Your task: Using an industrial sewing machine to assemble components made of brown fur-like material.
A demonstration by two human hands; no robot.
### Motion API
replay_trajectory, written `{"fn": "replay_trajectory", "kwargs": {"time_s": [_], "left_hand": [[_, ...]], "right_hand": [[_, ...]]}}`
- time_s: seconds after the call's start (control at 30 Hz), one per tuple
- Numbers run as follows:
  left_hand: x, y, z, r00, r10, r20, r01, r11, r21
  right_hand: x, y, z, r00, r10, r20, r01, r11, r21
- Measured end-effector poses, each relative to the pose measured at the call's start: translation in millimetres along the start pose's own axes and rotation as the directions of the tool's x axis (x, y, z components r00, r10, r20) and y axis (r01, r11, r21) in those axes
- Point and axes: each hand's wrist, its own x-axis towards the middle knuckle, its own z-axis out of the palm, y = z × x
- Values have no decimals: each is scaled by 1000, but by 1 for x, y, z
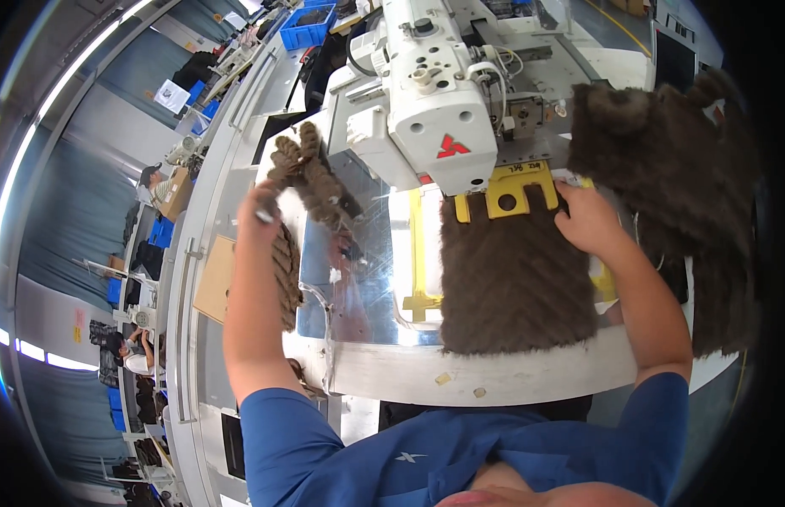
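Note:
A brown, ribbed furry fabric panel [517,283] lies flat under the head of a white industrial sewing machine [443,127]. A yellow notched plate [510,196] rests across its far edge. My right hand [591,221] is at the panel's far right corner, beside the plate, thumb and forefinger apart. Off to the left, my left hand [259,209] is closed around a small dark object, too blurred to name. Bunched brown furry strips [316,177] lie just right of that hand, on the metal plate [346,291] of the machine bed.
More brown furry pieces [662,160] hang at the right side. A yellow-edged white frame [419,270] lies under the panel's left side. A cardboard piece [215,279] stands left of my forearm. A blue crate [308,27] sits behind; other people work far left.

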Motion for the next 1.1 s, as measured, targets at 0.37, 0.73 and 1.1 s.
{"fn": "replay_trajectory", "kwargs": {"time_s": [0.37,0.73,1.1], "left_hand": [[-16,133,39,933,295,205,-344,900,268],[3,128,78,776,631,4,-579,709,401],[-53,174,104,251,964,-93,-693,246,678]], "right_hand": [[1,11,8,990,-104,-93,108,993,37],[4,14,10,989,-132,-71,137,989,64],[3,16,10,982,-167,-90,173,983,60]]}}
